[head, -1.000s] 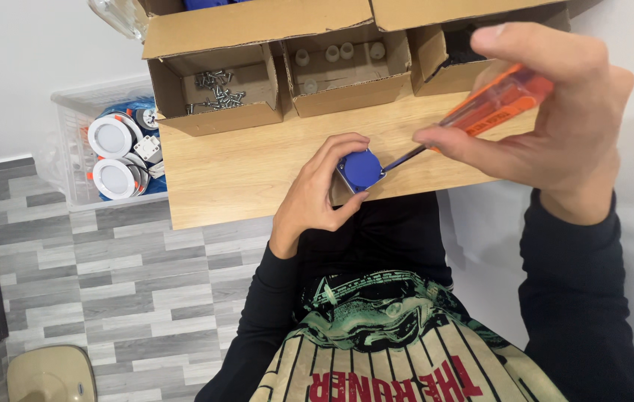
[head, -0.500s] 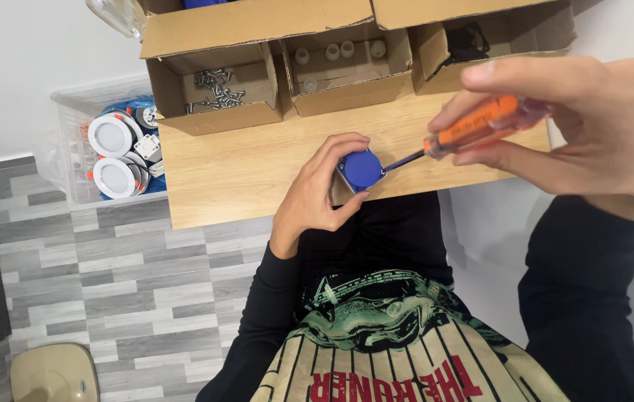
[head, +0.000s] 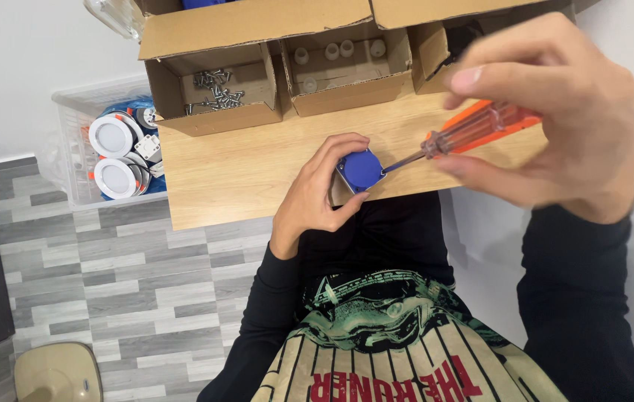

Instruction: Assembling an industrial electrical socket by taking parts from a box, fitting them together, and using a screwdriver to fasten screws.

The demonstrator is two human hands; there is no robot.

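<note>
My left hand (head: 315, 192) grips a small blue-capped, square part (head: 362, 168) at the front edge of a wooden table (head: 235, 175). My right hand (head: 555, 123) holds a screwdriver (head: 477, 128) with a clear orange handle between thumb and fingers. Its metal shaft points left, and the tip rests at the right side of the blue part. Black sleeves cover both arms.
Three open cardboard boxes stand at the back of the table: one with loose screws (head: 216, 88), one with small white parts (head: 335, 56), one partly hidden (head: 436, 48). A clear bin of round white lamps (head: 112, 152) sits on the grey tiled floor to the left.
My right hand has shifted around the screwdriver handle, now closer to the camera with its fingers over the handle. The tip stays at the blue part. My left hand has not moved.
</note>
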